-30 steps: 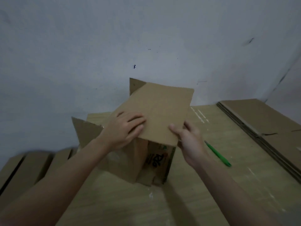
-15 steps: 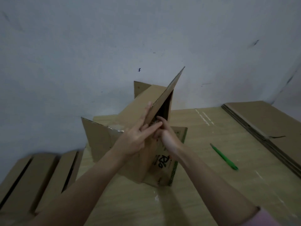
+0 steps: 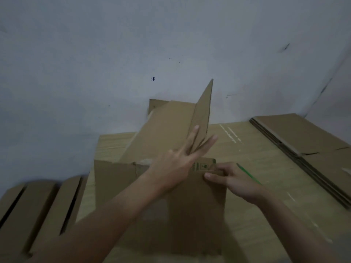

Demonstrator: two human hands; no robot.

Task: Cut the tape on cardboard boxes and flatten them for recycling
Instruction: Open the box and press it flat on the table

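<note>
The tabletop carries the job in three lots. At its right edge lies a stack of flattened boxes, finished as far as I can judge. Off its left side, lower down, stands a row of boxes that appear not yet flattened. In the middle sits the box in hand, its flaps free, so its tape is evidently cut; it is half collapsed, one flap standing upright, the near panel lying low toward the person. Flattening it is what remains, then the row on the left.

The left hand has its grip spread, straight fingers either side of the upright flap. The right hand pinches the near panel's top edge by the printed corner. A green cutter or pen, which one I cannot tell, lies just beyond it, untouched.
</note>
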